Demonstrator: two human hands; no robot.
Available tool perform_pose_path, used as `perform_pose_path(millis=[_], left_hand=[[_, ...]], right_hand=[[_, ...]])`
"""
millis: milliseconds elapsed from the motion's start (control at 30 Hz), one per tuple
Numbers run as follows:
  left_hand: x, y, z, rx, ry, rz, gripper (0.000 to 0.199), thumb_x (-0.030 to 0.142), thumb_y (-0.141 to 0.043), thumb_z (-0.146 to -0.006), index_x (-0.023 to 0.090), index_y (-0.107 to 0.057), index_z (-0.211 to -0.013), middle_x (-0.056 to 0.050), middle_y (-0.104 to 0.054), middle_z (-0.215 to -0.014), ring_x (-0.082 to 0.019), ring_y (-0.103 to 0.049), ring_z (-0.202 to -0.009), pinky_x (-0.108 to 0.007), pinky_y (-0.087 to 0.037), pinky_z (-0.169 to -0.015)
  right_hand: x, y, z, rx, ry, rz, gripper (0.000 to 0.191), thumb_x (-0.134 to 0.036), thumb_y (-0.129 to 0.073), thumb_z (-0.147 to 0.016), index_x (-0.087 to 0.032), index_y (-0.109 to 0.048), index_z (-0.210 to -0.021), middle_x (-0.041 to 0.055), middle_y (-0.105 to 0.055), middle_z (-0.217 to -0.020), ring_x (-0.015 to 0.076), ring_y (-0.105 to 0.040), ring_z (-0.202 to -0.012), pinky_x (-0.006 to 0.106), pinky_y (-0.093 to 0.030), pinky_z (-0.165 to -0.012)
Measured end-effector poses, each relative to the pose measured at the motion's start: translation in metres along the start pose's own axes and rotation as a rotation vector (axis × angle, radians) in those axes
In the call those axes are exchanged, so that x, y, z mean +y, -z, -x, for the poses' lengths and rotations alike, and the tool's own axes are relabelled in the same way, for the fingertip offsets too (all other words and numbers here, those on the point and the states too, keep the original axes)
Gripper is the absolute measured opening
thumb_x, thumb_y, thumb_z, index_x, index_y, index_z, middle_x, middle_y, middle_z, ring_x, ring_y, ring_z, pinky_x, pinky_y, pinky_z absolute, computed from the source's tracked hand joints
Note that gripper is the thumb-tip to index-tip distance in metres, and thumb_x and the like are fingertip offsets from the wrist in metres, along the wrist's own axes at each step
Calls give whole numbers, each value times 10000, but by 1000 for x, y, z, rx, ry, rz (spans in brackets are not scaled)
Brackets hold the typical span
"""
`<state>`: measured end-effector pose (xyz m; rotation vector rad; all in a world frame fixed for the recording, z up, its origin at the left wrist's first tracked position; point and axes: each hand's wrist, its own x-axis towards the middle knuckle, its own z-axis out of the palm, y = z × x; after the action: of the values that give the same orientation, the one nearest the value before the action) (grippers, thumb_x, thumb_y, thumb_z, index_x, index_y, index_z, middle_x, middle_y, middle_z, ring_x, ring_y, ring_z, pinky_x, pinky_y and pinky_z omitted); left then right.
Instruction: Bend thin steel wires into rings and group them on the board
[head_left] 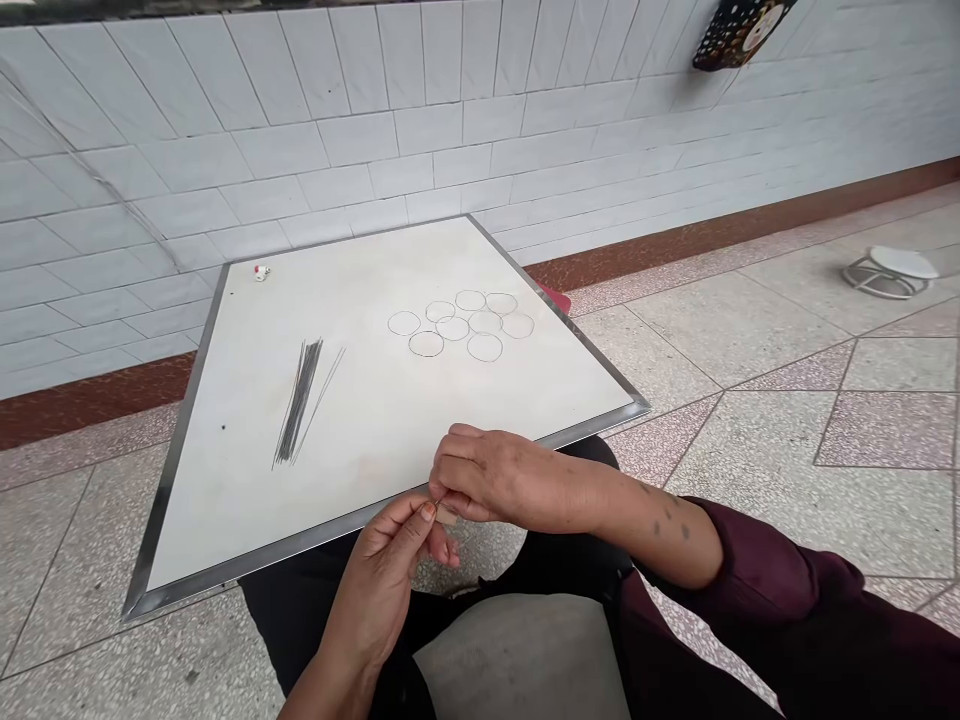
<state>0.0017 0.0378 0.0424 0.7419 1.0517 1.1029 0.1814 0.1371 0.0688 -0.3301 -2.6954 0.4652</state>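
Observation:
My left hand (pixel 394 545) is closed in a pinch at the table's near edge, thumb against forefinger. My right hand (pixel 491 475) meets it there, its fingers curled together. Between the fingertips shows a small flat tan piece (pixel 446 514); whether one or both hands grip it, and anything thin beside it, I cannot make out. Several thin wire rings (pixel 426 344) lie grouped on the right half of the white table (pixel 360 430), some touching or overlapping. To the left rests a bundle of straight dark wires (pixel 300 400), with a few loose wires (pixel 322 390) beside it.
A metal rim (pixel 285 545) edges the table. Near its far left corner lies a small white and red object (pixel 261 272). Behind rises a white tiled wall (pixel 360 140) with a dark patterned item (pixel 742 35) hanging. A low white stool (pixel 892 268) stands on the floor at right.

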Motion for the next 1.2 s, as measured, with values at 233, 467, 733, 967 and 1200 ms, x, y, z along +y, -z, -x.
perform_pose_path(millis=[233,467,733,967,1200], left_hand=[[-6,3,-5,72,-7,-147,223,340,-629,-861,202,-701,-701,29,-552,-525,-153,-553,-566,-293,-470,-628],[-2,7,-9,-1,-26,-268,211,311,-620,-873,211,-695,-703,29,-572,-540,-163,-574,-590,-303,-480,-667],[1,12,-15,26,-30,281,385,481,-501,-953,177,-735,-924,-74,-711,-786,-250,-668,-903,-413,-458,-978],[-17,7,-15,74,-33,496,239,355,-617,-908,167,-746,-978,-93,-730,-922,-246,-669,-989,-419,-454,-1028],[-22,3,-17,197,-27,483,152,222,-800,-777,178,-749,-913,-12,-695,-745,-177,-695,-832,-354,-506,-967]], right_hand=[[-8,0,-2,-86,-14,88,151,-215,-478,-1027,-140,-580,-945,71,-593,-905,183,-517,-885,278,-472,-690],[-9,1,-4,-156,-29,135,135,-109,-502,-994,-153,-597,-911,64,-615,-869,188,-535,-853,290,-463,-703],[0,-8,-5,147,-458,-375,99,-84,-568,-863,-178,-537,-860,-1,-569,-838,115,-512,-709,235,-417,-640],[5,-35,-2,387,-788,-637,23,-201,-557,-840,-191,-544,-825,-41,-523,-705,103,-442,-610,236,-347,-583],[8,-42,-2,461,-901,-670,83,-267,-542,-838,-194,-534,-797,-39,-519,-691,107,-431,-595,243,-334,-573]])
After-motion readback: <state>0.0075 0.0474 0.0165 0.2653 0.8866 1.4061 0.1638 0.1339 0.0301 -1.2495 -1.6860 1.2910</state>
